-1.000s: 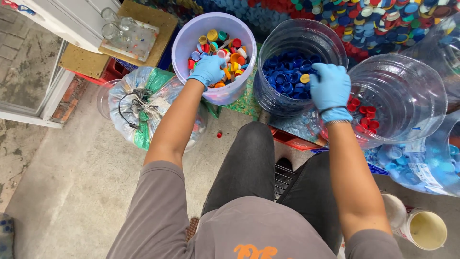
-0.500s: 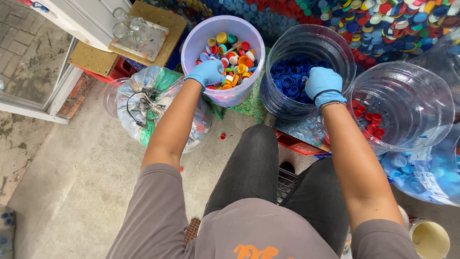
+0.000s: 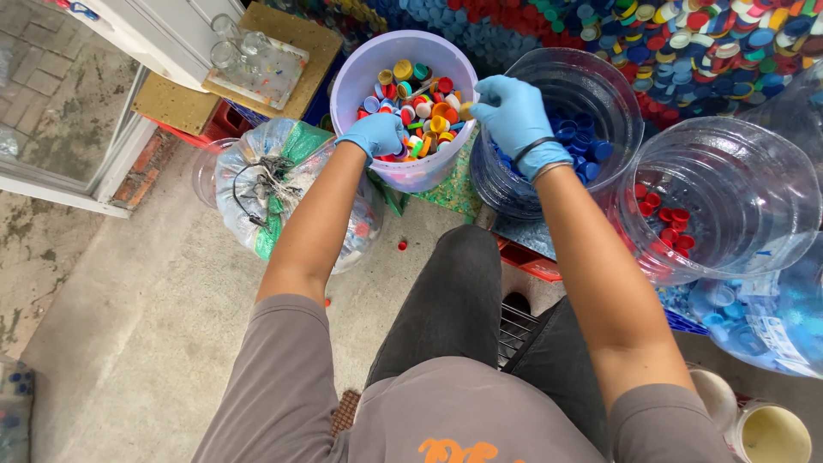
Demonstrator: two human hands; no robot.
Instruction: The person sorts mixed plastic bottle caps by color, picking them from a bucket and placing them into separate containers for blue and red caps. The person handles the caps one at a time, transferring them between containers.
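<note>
A lavender bucket (image 3: 364, 73) full of mixed coloured bottle caps (image 3: 420, 103) stands in front of me. My left hand (image 3: 375, 135), in a blue glove, grips its near rim with curled fingers. My right hand (image 3: 513, 111), also gloved, pinches a small yellow cap (image 3: 465, 109) over the bucket's right edge. It hovers between the bucket and a clear cut jug of blue caps (image 3: 600, 141). Further right, a second clear jug (image 3: 729, 146) holds red caps (image 3: 664, 219).
A heap of mixed caps (image 3: 686, 43) lies behind the jugs. A tied plastic bag (image 3: 283, 180) sits left of the bucket, below a wooden board with glass jars (image 3: 257, 51). One red cap (image 3: 402, 245) lies on the concrete floor. Cups (image 3: 776, 433) stand at bottom right.
My right hand has moved left, from over the blue-cap jug to the bucket's right edge, and now pinches a yellow cap. My left hand has stayed on the bucket's near rim.
</note>
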